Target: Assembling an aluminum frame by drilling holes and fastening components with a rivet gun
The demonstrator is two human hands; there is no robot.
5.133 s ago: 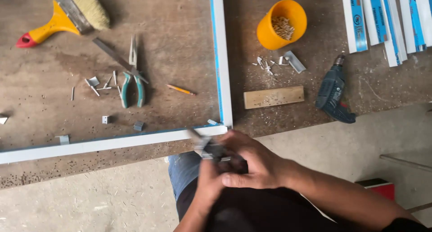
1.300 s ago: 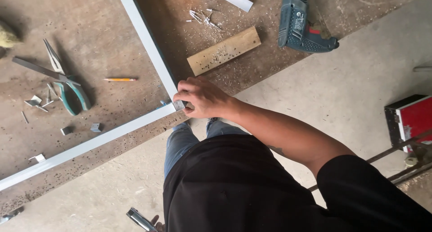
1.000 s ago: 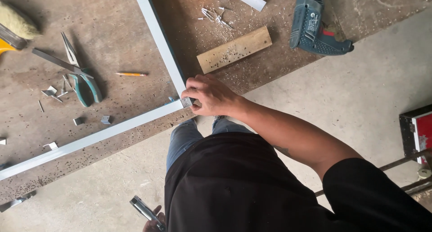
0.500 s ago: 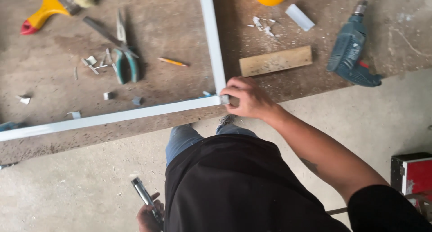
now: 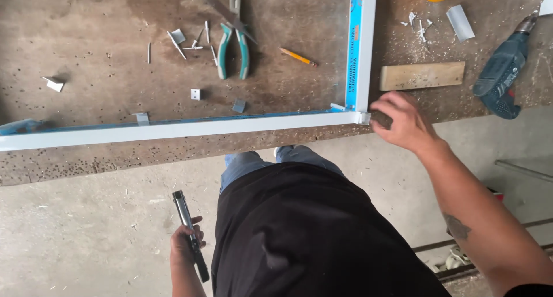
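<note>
Your right hand (image 5: 403,121) has eased off the white aluminium frame (image 5: 190,127): half a second ago it gripped the mitred corner (image 5: 362,117), now its fingers are loosely spread, holding nothing, fingertips just beside that corner at the workbench's near edge. The joint stands unsupported, so it looks seated. Your left hand (image 5: 185,245) has stayed down at your side, closed around a slim dark metal hand tool (image 5: 190,233). The frame's rails are smooth, flat-faced, one with blue protective film. Beyond them on the rough, pitted brown workbench (image 5: 86,44) lie green-handled pliers (image 5: 232,44), an orange pencil (image 5: 296,56), small metal offcuts, a pale wooden block (image 5: 422,75) and a dark teal drill (image 5: 504,69).
</note>
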